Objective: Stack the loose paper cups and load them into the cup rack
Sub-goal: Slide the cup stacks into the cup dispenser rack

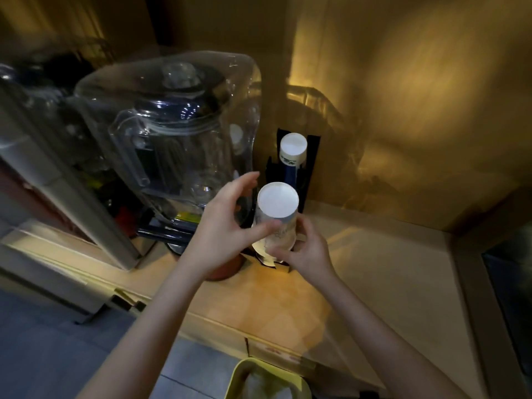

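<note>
An upside-down stack of white paper cups (277,210) stands in the middle of the counter, its white base facing up. My left hand (221,234) touches its left side with thumb and fingertips. My right hand (302,254) grips the lower part of the stack from the right. Behind it, against the wall, the black cup rack (312,159) holds another inverted stack of cups (293,149) with blue print on the sides. The bottom of the stack in my hands is hidden by my fingers.
A large clear blender enclosure (178,139) with a jug inside stands to the left. A brown round object (227,267) lies under my left hand. The wooden counter (374,269) extends right. A yellow bin (264,381) sits below the counter's front edge.
</note>
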